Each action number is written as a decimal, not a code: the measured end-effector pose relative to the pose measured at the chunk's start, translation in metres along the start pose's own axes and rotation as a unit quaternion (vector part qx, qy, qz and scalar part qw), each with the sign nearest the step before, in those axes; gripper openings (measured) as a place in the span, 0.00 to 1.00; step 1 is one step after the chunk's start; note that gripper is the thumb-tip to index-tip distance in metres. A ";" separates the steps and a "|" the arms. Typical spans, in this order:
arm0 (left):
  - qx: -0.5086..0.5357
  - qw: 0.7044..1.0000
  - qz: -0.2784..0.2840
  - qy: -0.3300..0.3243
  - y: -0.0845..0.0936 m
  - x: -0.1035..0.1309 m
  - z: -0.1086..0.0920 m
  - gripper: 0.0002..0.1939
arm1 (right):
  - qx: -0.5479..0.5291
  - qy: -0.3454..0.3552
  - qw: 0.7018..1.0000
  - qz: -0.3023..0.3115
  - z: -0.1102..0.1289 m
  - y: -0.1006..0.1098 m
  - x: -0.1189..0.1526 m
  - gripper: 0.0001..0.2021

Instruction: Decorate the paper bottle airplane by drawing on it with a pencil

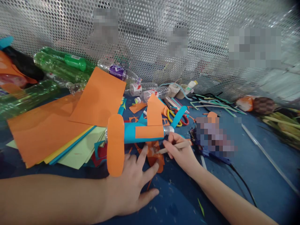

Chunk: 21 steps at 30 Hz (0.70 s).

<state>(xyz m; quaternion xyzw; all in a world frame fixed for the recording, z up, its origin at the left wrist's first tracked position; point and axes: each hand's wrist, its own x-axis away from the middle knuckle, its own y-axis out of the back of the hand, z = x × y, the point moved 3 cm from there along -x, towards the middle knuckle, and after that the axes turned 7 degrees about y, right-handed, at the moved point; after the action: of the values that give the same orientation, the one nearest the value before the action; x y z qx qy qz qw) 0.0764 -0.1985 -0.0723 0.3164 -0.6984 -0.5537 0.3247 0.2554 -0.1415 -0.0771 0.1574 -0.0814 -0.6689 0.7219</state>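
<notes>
My left hand (pixel 134 179) lies with spread fingers, its fingertips touching an orange paper piece (pixel 159 168) on the blue table. My right hand (pixel 181 154) pinches a tan pencil (pixel 161 151), its end pointing at that piece. Just beyond both hands lies a plastic bottle (pixel 130 132) wrapped in blue paper. A rounded orange strip (pixel 115 145) stands across its left end, partly over my left hand. Along its side runs an orange paper strip (pixel 149 132), and an upright orange piece (pixel 154 112) rises behind. Near the bottle's neck sits a blue paper blade (pixel 179 117).
Coloured paper sheets (pixel 49 122) pile up at the left, with green bottles (pixel 61 67) behind. Clear bottles (pixel 154 93) and scissors (pixel 174 118) lie past the work. To the right are a corded, partly blurred blue tool (pixel 214 154), a glue stick (pixel 250 136) and a perforated metal screen (pixel 145 34) behind.
</notes>
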 end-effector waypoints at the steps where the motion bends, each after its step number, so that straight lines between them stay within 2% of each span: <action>1: 0.000 1.000 0.000 0.000 0.000 0.000 0.000 0.28 | 0.002 0.003 1.000 0.001 0.000 0.000 0.000 0.14; 16: -0.004 1.000 0.001 -0.004 0.000 0.001 0.000 0.28 | 0.007 0.011 1.000 0.003 -0.001 -0.001 -0.001 0.14; 21: -0.006 1.000 -0.006 -0.004 -0.001 0.001 0.001 0.29 | 0.017 0.016 1.000 -0.015 -0.004 0.001 -0.001 0.14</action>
<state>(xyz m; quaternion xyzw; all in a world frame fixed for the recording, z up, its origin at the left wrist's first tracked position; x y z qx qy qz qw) 0.0754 -0.1989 -0.0736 0.3167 -0.6940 -0.5613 0.3208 0.2579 -0.1399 -0.0800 0.1816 -0.0792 -0.6759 0.7098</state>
